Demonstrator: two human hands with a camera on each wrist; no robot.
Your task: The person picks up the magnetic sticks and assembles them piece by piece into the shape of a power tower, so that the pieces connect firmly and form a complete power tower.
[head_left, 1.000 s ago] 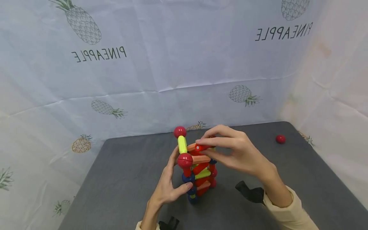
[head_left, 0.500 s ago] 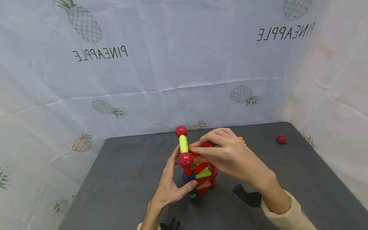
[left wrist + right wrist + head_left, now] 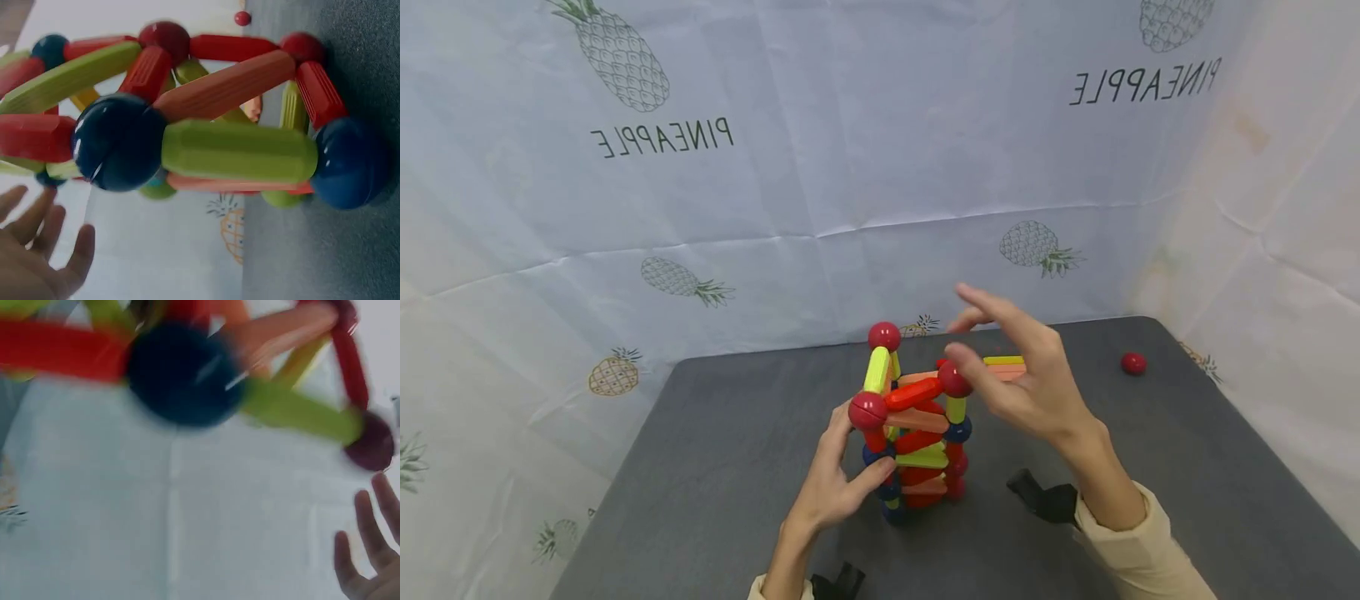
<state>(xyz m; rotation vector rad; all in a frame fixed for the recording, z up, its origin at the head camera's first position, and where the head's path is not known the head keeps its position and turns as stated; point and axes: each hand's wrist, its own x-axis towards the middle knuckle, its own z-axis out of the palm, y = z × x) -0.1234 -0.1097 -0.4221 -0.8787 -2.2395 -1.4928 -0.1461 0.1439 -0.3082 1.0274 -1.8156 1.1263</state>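
Observation:
In the head view a tower of coloured magnetic sticks and balls (image 3: pixel 921 458) stands on the grey table. My left hand (image 3: pixel 831 487) holds its left side, thumb against the blue balls and fingers running up behind the column. A red stick (image 3: pixel 913 393) spans the front red ball (image 3: pixel 868 411) and the right red ball (image 3: pixel 956 379). My right hand (image 3: pixel 1026 375) is beside that right ball, thumb and fingers spread, nothing held. The right wrist view shows its fingers (image 3: pixel 369 531) just below a dark red ball (image 3: pixel 370 442). Whether the thumb touches the ball cannot be told.
A loose red ball (image 3: pixel 1133 363) lies at the table's far right. A yellow stick (image 3: pixel 1003 361) shows partly behind my right hand. The grey table (image 3: pixel 722 467) meets a pineapple-print cloth (image 3: pixel 865 167) at its back edge.
My right hand has let go of the red stick, which now joins two red balls, and has drawn back up and right with fingers spread. The tower has turned slightly; my left hand stays on it.

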